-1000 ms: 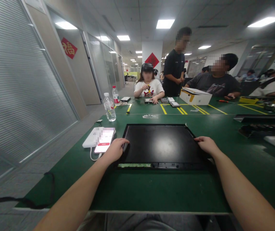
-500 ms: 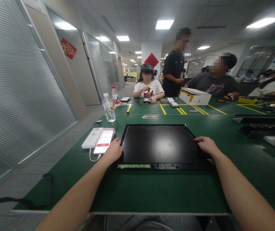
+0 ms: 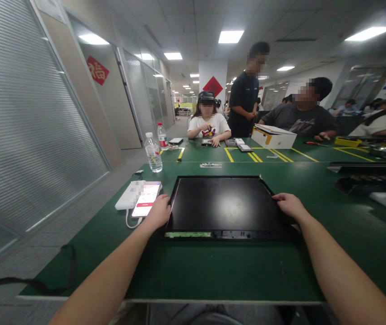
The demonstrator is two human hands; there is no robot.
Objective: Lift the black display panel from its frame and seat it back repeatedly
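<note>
A black display panel (image 3: 223, 205) in a dark frame lies in front of me, a light glaring on its surface. Along its near edge runs a green circuit strip (image 3: 188, 234). My left hand (image 3: 160, 211) is closed on the panel's left side, its fingertips partly hidden behind the frame. On the opposite side my right hand (image 3: 291, 206) grips the edge, thumb on top and the other fingers mostly out of sight underneath. Just left of my left hand lies a lit phone (image 3: 146, 201), with a white box-like device (image 3: 127, 197) and a white cable beside it.
The green table (image 3: 233, 271) carries a clear water bottle (image 3: 153, 155) and a red-labelled bottle (image 3: 162, 137) at the left. Dark metal strips (image 3: 365, 183) lie to the right. Across the table are a white box (image 3: 274, 136), a seated person working with their hands, and other people.
Both hands keep the same hold on the panel, which stays practically in place. The view has shifted very slightly.
</note>
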